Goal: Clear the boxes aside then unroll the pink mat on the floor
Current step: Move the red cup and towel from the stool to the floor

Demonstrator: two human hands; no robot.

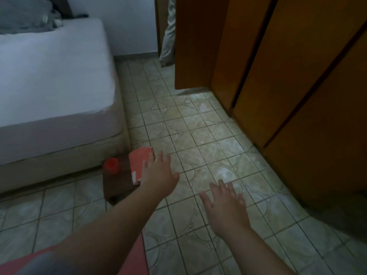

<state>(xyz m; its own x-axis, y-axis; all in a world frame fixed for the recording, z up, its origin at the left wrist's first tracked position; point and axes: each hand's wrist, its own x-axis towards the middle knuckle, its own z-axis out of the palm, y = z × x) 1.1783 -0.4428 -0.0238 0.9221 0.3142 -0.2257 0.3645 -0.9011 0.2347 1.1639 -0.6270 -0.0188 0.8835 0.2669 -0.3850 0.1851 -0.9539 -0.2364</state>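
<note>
Left hand: the left hand reaches forward with fingers spread and straight, its fingertips over the near edge of the orange box; whether they touch it I cannot tell.
Right hand: the right hand hovers palm-down over the tiled floor, fingers splayed apart, holding nothing.
Landmark: the bed, with a pale sheet, fills the upper left of the room.
Boxes, counted: two show. One orange box lies flat just beside the bed's near corner; it rests on top of one dark brown box, which sits on the floor against the bed's base.
Cup, counted: one small red cup stands upright on the dark brown box, between the orange box and the bed. What is inside it cannot be made out.
Pink mat: a strip of the pink mat shows at the bottom edge, well away from the bed's corner, partly hidden under the left forearm; rolled or flat, I cannot tell.
Wardrobe: one wooden wardrobe stands across the floor from the bed.
Pillow: one grey pillow lies at the bed's far end.
</note>
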